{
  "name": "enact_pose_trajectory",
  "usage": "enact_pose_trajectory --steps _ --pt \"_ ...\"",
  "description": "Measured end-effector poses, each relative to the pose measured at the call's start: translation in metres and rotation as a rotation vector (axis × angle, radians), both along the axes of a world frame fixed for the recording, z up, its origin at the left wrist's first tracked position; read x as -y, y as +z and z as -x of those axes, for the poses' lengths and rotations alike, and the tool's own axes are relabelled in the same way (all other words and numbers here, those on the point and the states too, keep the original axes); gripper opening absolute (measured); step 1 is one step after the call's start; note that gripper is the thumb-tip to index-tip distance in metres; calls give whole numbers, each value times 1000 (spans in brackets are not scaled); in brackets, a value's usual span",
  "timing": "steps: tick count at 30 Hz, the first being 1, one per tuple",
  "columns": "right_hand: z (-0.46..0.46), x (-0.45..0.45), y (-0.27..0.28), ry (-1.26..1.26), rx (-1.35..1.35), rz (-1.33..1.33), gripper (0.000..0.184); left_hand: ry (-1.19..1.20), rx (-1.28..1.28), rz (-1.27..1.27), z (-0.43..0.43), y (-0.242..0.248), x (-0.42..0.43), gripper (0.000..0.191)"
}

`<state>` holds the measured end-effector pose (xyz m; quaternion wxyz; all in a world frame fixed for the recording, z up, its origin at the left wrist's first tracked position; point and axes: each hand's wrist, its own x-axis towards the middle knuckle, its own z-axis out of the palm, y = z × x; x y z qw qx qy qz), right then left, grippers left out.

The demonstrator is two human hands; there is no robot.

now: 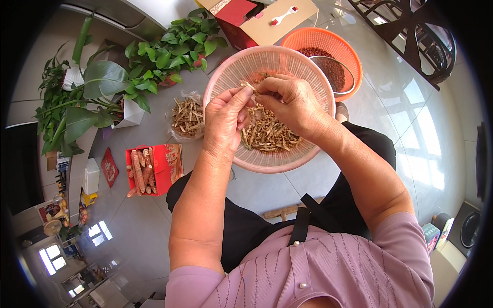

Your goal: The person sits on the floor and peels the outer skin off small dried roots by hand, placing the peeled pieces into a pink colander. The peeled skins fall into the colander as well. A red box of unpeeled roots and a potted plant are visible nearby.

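Note:
My left hand point(227, 117) pinches a dry, pale bean pod point(247, 85) between thumb and fingers. At the other side of the pod, the curled thumb and fingers of my right hand point(294, 102) meet it; my knuckles partly hide the contact. Both hands are over a pink plastic basket point(269, 166) between my knees. Dried pods and loose tan beans point(271, 134) cover part of its bottom. Left of the basket, a clear plastic bag point(186, 117) holds more dry pods.
Behind the basket's right side, an orange basket point(356, 57) holds reddish kernels or beans and a round sieve point(332, 75). A red box point(165, 188) with corn cobs point(142, 171) stands left. Potted plants point(169, 50) and an open carton point(285, 27) are beyond.

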<state>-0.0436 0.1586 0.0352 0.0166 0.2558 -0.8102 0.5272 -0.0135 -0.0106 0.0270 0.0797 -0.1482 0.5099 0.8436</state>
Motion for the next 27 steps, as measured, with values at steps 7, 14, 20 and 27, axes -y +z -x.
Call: enact_pose_trajectory --steps 7,14,20,27 --pt "1 -2 -3 54 25 -15 13 24 -31 48 -1 -4 -3 8" --pt "4 2 -5 67 557 155 15 34 -2 19 -1 -3 -4 10" --pt "5 0 0 70 744 172 16 9 29 30 0 -2 -2 8" --pt "1 -1 0 14 260 -5 14 -10 17 17 -1 -5 -2 5"
